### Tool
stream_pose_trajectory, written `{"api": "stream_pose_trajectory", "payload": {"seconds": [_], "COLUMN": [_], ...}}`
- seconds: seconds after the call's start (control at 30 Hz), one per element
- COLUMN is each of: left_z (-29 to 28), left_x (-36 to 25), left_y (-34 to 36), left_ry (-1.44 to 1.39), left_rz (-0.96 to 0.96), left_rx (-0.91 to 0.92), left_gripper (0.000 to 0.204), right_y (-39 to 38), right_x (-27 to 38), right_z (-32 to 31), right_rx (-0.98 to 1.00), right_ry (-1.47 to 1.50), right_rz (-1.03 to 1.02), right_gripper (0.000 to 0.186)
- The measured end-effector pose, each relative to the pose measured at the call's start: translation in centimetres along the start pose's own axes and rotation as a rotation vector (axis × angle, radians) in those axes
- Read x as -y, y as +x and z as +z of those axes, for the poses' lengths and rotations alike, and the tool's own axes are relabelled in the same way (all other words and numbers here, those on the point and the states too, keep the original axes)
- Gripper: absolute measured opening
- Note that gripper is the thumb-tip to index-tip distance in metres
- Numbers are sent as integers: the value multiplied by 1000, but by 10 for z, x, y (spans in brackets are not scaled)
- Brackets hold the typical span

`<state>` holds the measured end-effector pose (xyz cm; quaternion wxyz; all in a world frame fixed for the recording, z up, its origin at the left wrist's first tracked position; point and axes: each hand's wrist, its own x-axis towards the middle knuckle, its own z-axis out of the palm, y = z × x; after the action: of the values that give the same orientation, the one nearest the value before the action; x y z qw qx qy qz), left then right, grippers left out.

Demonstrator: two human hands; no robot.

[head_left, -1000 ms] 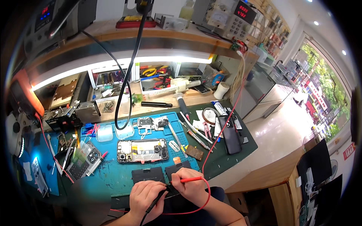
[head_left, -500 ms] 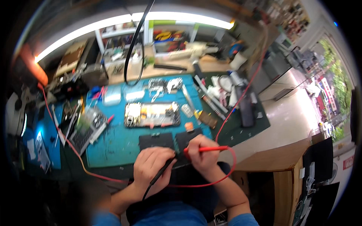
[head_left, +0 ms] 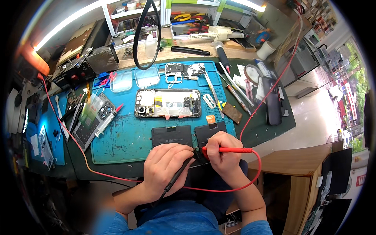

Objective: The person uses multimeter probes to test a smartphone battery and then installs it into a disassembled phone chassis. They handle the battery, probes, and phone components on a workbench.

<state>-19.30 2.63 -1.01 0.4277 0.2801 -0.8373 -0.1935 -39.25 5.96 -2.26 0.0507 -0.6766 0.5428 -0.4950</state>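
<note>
My left hand [head_left: 166, 166] grips a black test probe [head_left: 175, 178], fingers curled round it, its point held by the near ends of two flat black batteries [head_left: 171, 135] [head_left: 209, 133] at the front edge of the blue mat [head_left: 113, 145]. In my right hand [head_left: 222, 156] is a red probe [head_left: 237, 150], its tip close to the black one, low beside the right-hand battery; whether the tips touch anything is hard to make out. An opened phone [head_left: 167, 102] lies just behind the batteries, with small metal parts [head_left: 173, 72] and two clear boxes [head_left: 121, 81] farther back.
Tools and a black phone [head_left: 273, 102] lie on the dark mat at right. A phone housing [head_left: 90, 125], pliers and probe leads crowd the left. A black cable loop [head_left: 138, 51] hangs above the bench, before shelves of tools. A wooden cabinet [head_left: 290, 160] stands lower right.
My view has tilted and shifted, so the bench sits higher in the picture and more of my forearms and blue top shows. Both hands keep hold of the probes by the batteries.
</note>
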Motion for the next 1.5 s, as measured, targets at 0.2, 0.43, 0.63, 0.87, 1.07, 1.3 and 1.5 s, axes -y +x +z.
{"api": "stream_pose_trajectory", "payload": {"seconds": [0.2, 0.43, 0.63, 0.87, 1.07, 1.3, 1.5], "left_z": [-1, 0, -3, 0, -19, -85, -98], "left_x": [0, 0, 2, 3, -7, 2, 27], "left_y": [1, 2, -3, -9, -25, -50, -44], "left_ry": [4, 1, 3, 28, -33, -13, -43], "left_rz": [-2, 0, -2, 22, 119, -63, -178], "left_rx": [8, 8, 11, -5, -81, -47, -18], "left_gripper": [25, 25, 29, 26, 21, 23, 23], "right_y": [2, 4, 5, -1, -17, 3, 15], "right_x": [1, 3, 5, 6, 25, 79, 82], "right_z": [-1, -2, 3, 0, -4, 31, 63], "right_rx": [27, 32, 27, 21, -163, 168, 103], "right_ry": [-19, -36, 31, 43, 316, 239, 165], "right_rz": [10, 11, 62, 133, 170, 94, 281], "right_gripper": [28, 28, 24, 23, 25, 16, 19]}}
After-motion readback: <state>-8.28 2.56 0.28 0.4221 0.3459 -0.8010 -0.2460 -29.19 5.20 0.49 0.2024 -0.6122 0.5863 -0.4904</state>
